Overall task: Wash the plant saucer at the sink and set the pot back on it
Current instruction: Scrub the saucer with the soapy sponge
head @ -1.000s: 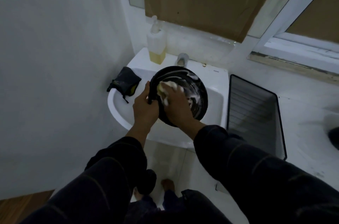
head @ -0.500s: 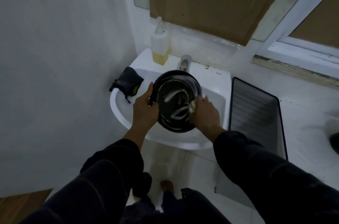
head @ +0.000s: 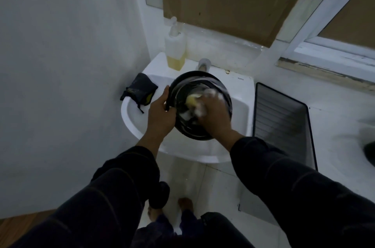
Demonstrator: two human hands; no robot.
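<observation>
A round black plant saucer [head: 188,87] is held tilted over the white sink [head: 241,105], streaked with white foam. My left hand [head: 160,118] grips its left rim, thumb over the edge. My right hand [head: 215,118] lies inside the saucer and holds a soapy yellow sponge [head: 192,100] against its inner face. The right hand covers the saucer's lower right part. The pot is not in view.
A soap dispenser [head: 175,51] with yellow liquid stands at the sink's back left, beside the tap [head: 204,64]. A dark cloth [head: 141,90] lies on the sink's left rim. A black ribbed tray [head: 284,122] leans to the right of the sink. White wall close on the left.
My right hand with the sponge has moved from the saucer's right rim back across to its middle. The left hand keeps the same grip on the left rim.
</observation>
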